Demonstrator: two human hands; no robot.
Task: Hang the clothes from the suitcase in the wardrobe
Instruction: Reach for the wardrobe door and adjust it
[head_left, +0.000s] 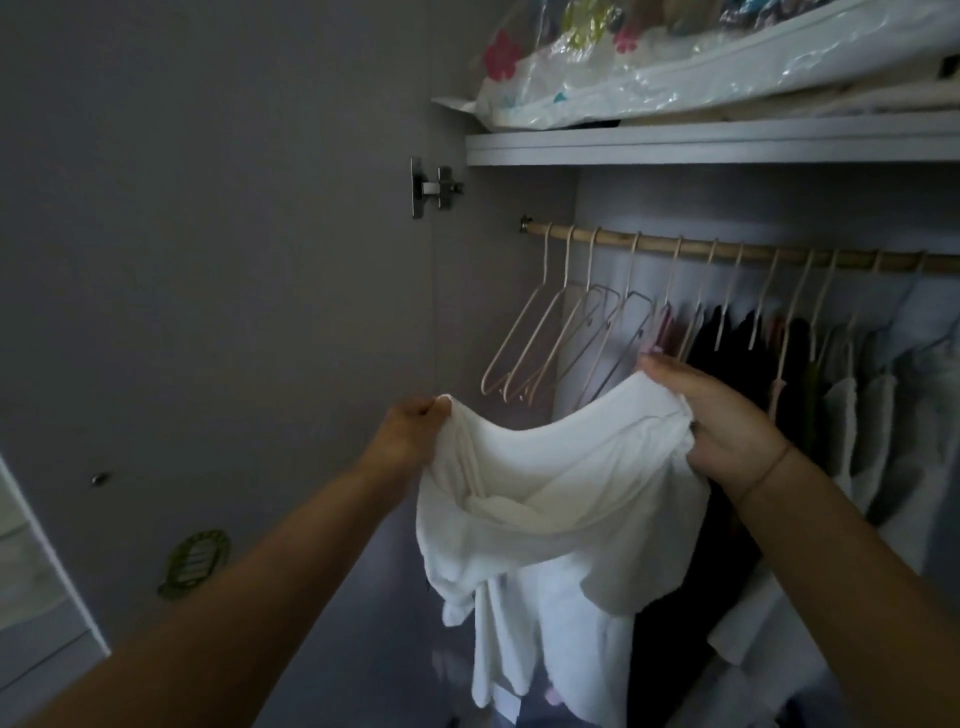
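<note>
Both hands up at the wardrobe: left hand (415, 423) and right hand (722, 415) pinch the white top (550, 499) open, fingers curled into cloth. Clothes already hang on the rail (727, 252); empty hangers (545, 343) wait. This top isn't on one yet.

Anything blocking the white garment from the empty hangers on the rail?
Nothing visible. The left hand and right hand hold the white garment just below the empty hangers at the rail's left end; hung clothes sit further right.
</note>
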